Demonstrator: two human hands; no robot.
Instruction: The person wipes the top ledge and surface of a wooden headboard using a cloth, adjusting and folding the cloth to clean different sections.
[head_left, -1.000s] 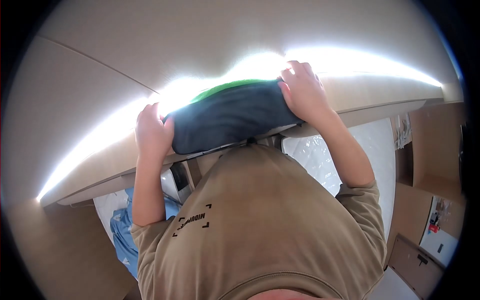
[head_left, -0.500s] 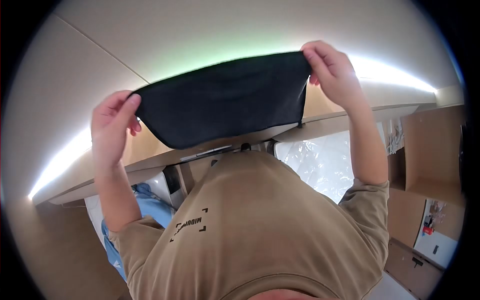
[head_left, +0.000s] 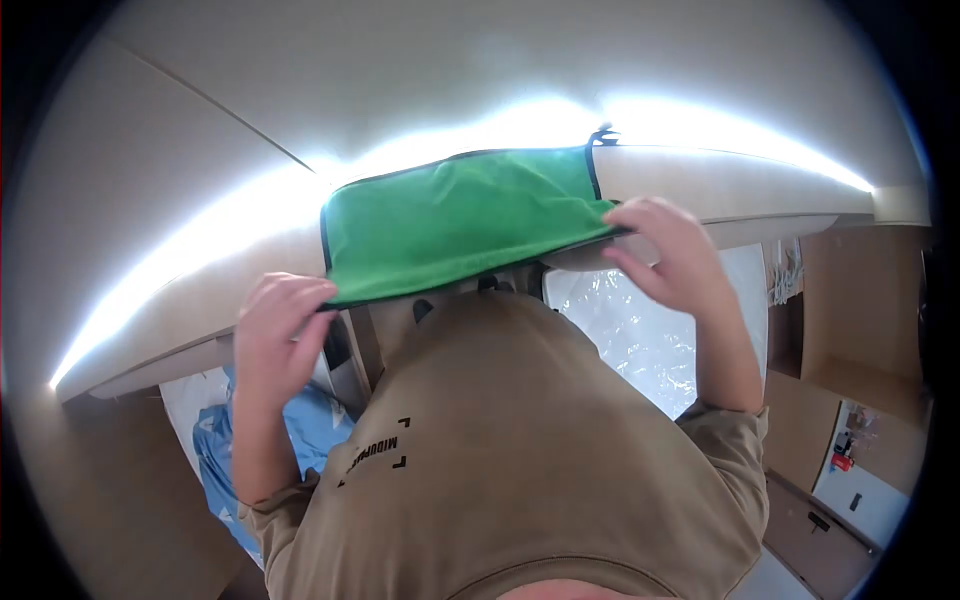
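A green cloth (head_left: 460, 215) with black edging is spread over the pale wooden ledge (head_left: 700, 185) in front of me, slightly wrinkled. A dark strap or cord end (head_left: 604, 135) sticks out past its far right corner. My left hand (head_left: 280, 325) pinches the near left corner between thumb and fingers. At the near right corner, my right hand (head_left: 668, 250) has its fingers curled on the cloth's edge, with the thumb lower and a little apart. The near edge of the cloth runs between both hands, just beyond my shirt.
A bright light strip (head_left: 480, 135) shines along the back of the ledge. Below right lies something white in shiny clear plastic (head_left: 625, 325). Blue fabric (head_left: 220, 440) is at lower left. Wooden shelving (head_left: 860, 300) stands on the right.
The cloth, held up with its black side towards me, has come down onto the ledge and now shows its green side. Both hands have lowered towards me and moved inwards slightly.
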